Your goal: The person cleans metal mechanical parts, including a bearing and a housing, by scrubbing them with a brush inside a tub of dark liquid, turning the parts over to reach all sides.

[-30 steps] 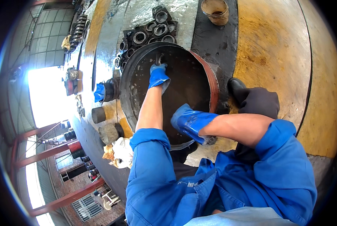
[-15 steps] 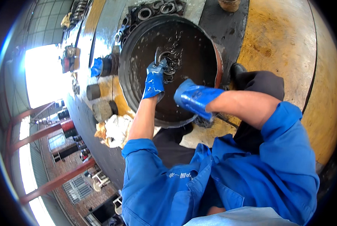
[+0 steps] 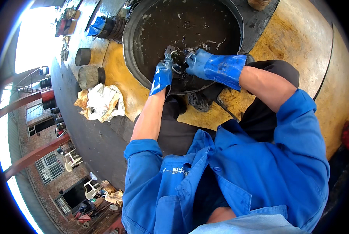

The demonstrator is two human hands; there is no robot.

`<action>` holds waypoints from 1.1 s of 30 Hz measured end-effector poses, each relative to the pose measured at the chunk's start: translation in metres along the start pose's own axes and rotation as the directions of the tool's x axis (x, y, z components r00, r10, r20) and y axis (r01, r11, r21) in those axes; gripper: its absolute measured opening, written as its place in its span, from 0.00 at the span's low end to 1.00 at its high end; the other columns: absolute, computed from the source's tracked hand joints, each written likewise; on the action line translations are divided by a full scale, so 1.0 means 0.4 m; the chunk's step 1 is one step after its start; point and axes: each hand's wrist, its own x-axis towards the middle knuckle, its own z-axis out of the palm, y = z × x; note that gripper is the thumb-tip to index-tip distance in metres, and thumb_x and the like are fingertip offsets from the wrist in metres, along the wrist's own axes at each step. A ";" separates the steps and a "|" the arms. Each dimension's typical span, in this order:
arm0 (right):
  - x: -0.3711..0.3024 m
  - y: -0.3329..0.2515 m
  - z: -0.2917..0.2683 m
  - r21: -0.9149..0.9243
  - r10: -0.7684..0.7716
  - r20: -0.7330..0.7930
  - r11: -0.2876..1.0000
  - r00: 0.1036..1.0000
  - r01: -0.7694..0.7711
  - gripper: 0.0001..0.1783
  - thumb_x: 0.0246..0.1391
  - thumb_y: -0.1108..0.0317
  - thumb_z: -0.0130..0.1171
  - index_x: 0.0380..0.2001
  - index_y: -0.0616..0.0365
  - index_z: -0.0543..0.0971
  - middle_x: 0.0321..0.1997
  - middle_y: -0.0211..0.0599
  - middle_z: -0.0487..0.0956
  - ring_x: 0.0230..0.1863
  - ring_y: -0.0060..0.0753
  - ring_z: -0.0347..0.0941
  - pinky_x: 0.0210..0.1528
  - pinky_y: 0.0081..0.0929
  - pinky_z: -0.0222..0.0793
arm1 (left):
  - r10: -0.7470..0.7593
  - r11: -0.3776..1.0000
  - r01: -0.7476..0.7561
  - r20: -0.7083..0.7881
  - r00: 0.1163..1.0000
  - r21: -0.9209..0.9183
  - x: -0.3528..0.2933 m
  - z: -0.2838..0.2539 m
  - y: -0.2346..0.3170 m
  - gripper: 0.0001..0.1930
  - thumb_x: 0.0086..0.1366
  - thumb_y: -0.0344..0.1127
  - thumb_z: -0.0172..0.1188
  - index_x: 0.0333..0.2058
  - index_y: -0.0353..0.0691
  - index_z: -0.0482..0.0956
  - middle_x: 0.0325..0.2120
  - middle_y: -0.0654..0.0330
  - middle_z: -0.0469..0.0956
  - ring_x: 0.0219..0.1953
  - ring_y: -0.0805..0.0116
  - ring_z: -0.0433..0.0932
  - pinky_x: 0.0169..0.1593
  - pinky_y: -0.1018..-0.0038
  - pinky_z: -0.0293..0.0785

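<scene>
Compared w/ 0.5 s ago, my view's shifted: the big round tub (image 3: 130, 50) sits higher in frame, & the left hand (image 3: 164, 72) has drawn back toward the near rim, so it & the right hand (image 3: 199, 65) are now side by side. I read that as 1-handed holding turning into 2-handed work on the metal part (image 3: 169, 50). Tub holds dark liquid (image 3: 197, 23) w/ bright streaks on top, esp. near the hands. Well left of the hands, a white cloth pile (image 3: 103, 102) lies on the floor. Both hands wear blue gloves. Left hand: closed, gripping the metal part. Right hand: fingers curled in, tips close to the part; can't tell from my end if they touch it, or are clamped on smth. small. Metal part: inside the tub's rim, dark end poking past the left fingers, shiny curved edge toward the right hand; can't tell if it's dipping in the liquid.
</scene>
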 end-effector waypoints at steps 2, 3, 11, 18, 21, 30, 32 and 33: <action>0.024 0.001 0.040 0.110 0.038 -0.074 0.994 0.997 -0.029 0.16 0.59 0.62 0.54 0.50 0.44 0.81 0.55 0.43 0.77 0.54 0.45 0.78 0.55 0.43 0.74 | -0.052 0.996 0.051 0.013 0.999 0.071 -0.020 -0.005 0.041 0.33 0.73 0.65 0.48 0.39 0.37 0.86 0.22 0.63 0.78 0.25 0.71 0.70 0.30 0.71 0.66; 0.034 -0.005 0.038 0.178 0.046 -0.073 0.983 0.996 -0.032 0.16 0.59 0.61 0.54 0.49 0.43 0.81 0.56 0.44 0.76 0.55 0.45 0.77 0.55 0.43 0.74 | -0.100 0.984 0.097 0.009 0.995 0.150 -0.026 -0.018 0.044 0.33 0.73 0.65 0.48 0.36 0.37 0.86 0.21 0.63 0.77 0.23 0.71 0.68 0.28 0.71 0.64; 0.076 0.004 0.006 -0.234 -0.115 -0.094 0.968 0.989 0.090 0.17 0.59 0.59 0.54 0.52 0.44 0.79 0.59 0.45 0.76 0.60 0.45 0.74 0.54 0.44 0.76 | 0.245 0.964 -0.250 0.060 0.968 0.095 -0.012 -0.001 0.015 0.36 0.74 0.65 0.47 0.46 0.31 0.82 0.30 0.50 0.82 0.32 0.59 0.75 0.43 0.61 0.74; 0.118 0.040 0.001 0.183 0.230 0.065 0.954 0.971 -0.238 0.24 0.55 0.63 0.64 0.57 0.41 0.79 0.55 0.37 0.81 0.54 0.46 0.79 0.55 0.43 0.76 | 0.248 0.959 -0.253 0.055 0.967 0.126 -0.027 0.032 0.018 0.27 0.76 0.54 0.49 0.52 0.32 0.79 0.40 0.42 0.83 0.41 0.51 0.81 0.50 0.62 0.73; 0.133 0.028 0.019 0.439 0.423 0.104 0.793 0.900 -0.423 0.20 0.55 0.63 0.63 0.53 0.40 0.82 0.51 0.38 0.83 0.50 0.45 0.81 0.53 0.42 0.77 | 0.261 0.942 -0.251 -0.013 0.965 0.224 0.021 0.033 -0.015 0.27 0.76 0.54 0.50 0.52 0.32 0.79 0.41 0.41 0.83 0.41 0.49 0.82 0.48 0.60 0.74; 0.168 0.103 0.078 0.843 0.476 0.155 0.393 0.865 -0.367 0.21 0.55 0.53 0.60 0.46 0.54 0.85 0.42 0.41 0.87 0.42 0.41 0.82 0.48 0.38 0.75 | 0.149 0.979 -0.132 -0.099 0.984 0.155 0.140 -0.006 -0.075 0.30 0.73 0.54 0.54 0.60 0.31 0.74 0.54 0.41 0.79 0.56 0.47 0.78 0.60 0.63 0.70; 0.165 0.123 0.085 0.896 0.515 0.169 0.275 0.840 -0.349 0.20 0.55 0.54 0.60 0.45 0.54 0.85 0.41 0.41 0.86 0.42 0.41 0.82 0.46 0.38 0.76 | 0.144 0.984 -0.140 -0.031 0.989 0.115 0.172 -0.023 -0.075 0.31 0.73 0.53 0.54 0.62 0.31 0.72 0.60 0.44 0.75 0.63 0.51 0.73 0.66 0.64 0.65; 0.161 0.131 0.088 0.934 0.545 0.188 0.159 0.817 -0.321 0.19 0.56 0.56 0.60 0.45 0.54 0.86 0.40 0.41 0.86 0.42 0.40 0.82 0.45 0.37 0.76 | 0.143 0.983 -0.139 -0.026 0.989 0.116 0.172 -0.021 -0.079 0.31 0.73 0.53 0.54 0.62 0.31 0.72 0.60 0.44 0.75 0.63 0.51 0.73 0.66 0.64 0.65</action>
